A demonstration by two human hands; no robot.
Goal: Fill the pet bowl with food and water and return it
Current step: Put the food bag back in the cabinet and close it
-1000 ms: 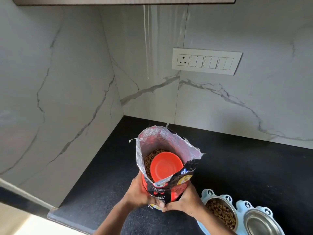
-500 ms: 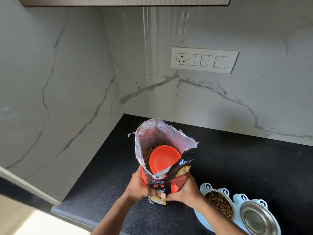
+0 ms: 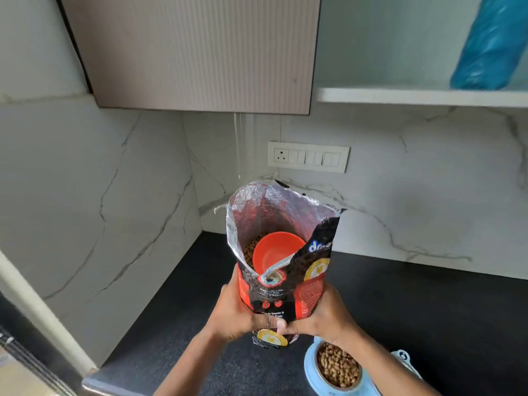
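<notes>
Both hands were clasped round the lower half of the food bag point(image 3: 285, 284) at the centre of the frame, the left hand point(image 3: 237, 312) wrapped on its left flank and the right hand point(image 3: 323, 315) on its right, the thumbs meeting at the front near the base. The bag looked soft-walled and crinkly, its foil-lined mouth gaping open and slightly slumped, so it would likely buckle if taken by the top; the low, two-sided hold suited it. With kibble point(image 3: 249, 252) visible inside and an orange scoop point(image 3: 275, 254) resting on it, it probably carried some weight and could spill if tipped. Whether its base touched the worktop point(image 3: 428, 310) could not be told.

The pet bowl point(image 3: 337, 367) sat at the lower right of the frame, just beside the right wrist, its light blue stand partly cut off; one steel cup already held kibble, so the food part looked done and water seemed left to do.

The worktop was black and speckled, seemingly flat and hard. Marble-patterned walls met in a corner behind the bag, a switch panel point(image 3: 308, 157) sat centre, a ribbed cabinet point(image 3: 194, 52) hung above, and a blue wrapped object point(image 3: 488, 44) stood on a shelf point(image 3: 423, 97) at upper right.
</notes>
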